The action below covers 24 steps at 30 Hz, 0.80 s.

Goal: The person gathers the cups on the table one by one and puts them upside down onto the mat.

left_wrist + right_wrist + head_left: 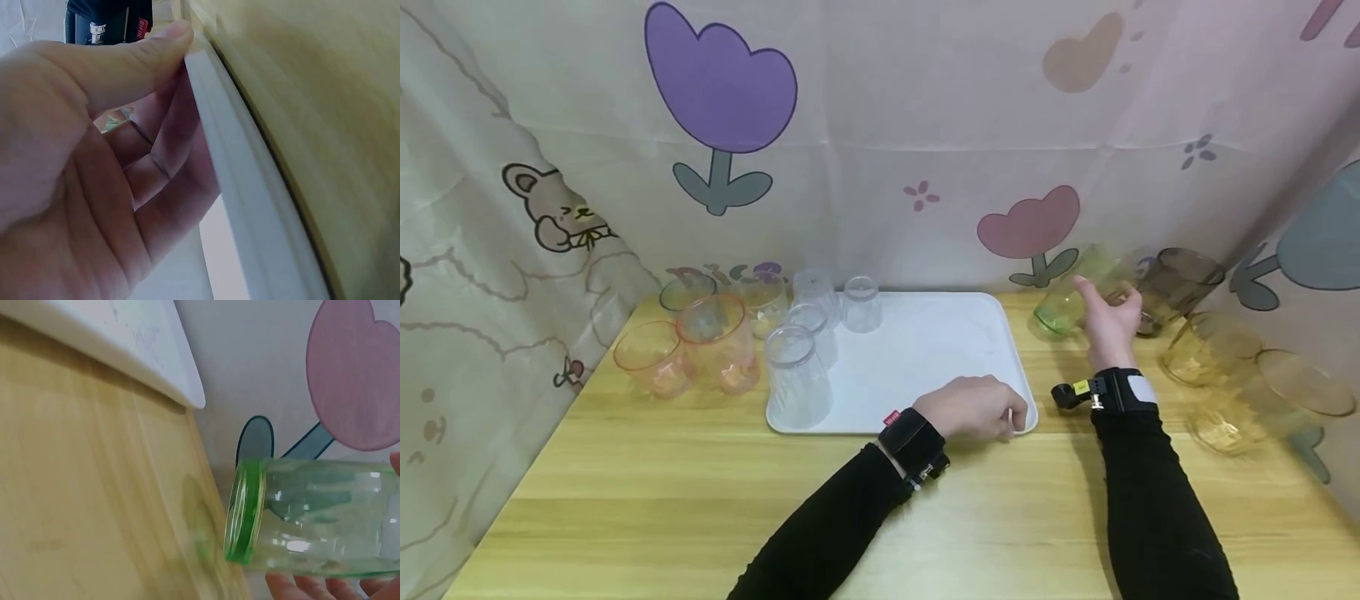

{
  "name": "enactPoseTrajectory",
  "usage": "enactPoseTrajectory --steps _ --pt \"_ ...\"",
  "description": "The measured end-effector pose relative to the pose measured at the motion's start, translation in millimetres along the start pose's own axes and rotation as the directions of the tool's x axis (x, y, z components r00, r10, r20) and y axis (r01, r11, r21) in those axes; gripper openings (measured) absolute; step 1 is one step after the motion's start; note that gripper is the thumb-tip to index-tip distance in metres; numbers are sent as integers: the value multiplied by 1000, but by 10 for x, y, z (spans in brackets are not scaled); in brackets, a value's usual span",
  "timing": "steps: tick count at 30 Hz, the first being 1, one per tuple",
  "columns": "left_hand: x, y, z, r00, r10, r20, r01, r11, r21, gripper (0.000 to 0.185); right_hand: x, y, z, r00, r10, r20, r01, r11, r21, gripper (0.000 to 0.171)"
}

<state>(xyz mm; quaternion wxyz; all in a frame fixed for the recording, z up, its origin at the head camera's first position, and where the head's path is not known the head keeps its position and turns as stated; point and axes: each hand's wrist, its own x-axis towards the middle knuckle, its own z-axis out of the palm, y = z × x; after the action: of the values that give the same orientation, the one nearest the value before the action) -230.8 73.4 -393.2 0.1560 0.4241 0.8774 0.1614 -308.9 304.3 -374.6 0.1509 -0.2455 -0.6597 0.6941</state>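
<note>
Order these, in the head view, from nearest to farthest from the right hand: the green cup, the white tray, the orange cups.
1. Green cup: held tilted in the right hand.
2. White tray: left of that hand, at table centre.
3. Orange cups: far left, beyond the tray.

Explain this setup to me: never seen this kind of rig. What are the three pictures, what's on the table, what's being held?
No machine here: a person works with two bare hands, wearing one camera on the head and one on each wrist. The wide picture is the head view, looking down at a wooden table. On it lies a white tray with four clear cups standing upside down on its left part. Orange cups stand left of the tray, amber and brown ones to the right. The left hand pinches the tray's near rim; the left wrist view shows the thumb on that rim. The right hand holds a green cup tilted on its side, seen close in the right wrist view.
</note>
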Motion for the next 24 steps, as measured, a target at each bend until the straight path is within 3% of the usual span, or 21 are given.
enactPoseTrajectory --steps 11,18,21,24 --pt "-55 -24 -59 998 -16 56 20 998 -58 25 -175 -124 90 993 -76 95 59 983 173 95" --pt "-95 -75 -135 998 -15 62 21 996 -92 26 -314 -208 159 978 -112 178 57 956 288 76" --pt "-106 -139 -197 1000 -11 23 13 993 -119 18 -360 -242 199 968 -125 216 47 941 336 72" --pt "-119 -203 -298 997 -6 -79 -4 993 -121 14 -408 -279 235 960 -117 254 14 926 376 68"
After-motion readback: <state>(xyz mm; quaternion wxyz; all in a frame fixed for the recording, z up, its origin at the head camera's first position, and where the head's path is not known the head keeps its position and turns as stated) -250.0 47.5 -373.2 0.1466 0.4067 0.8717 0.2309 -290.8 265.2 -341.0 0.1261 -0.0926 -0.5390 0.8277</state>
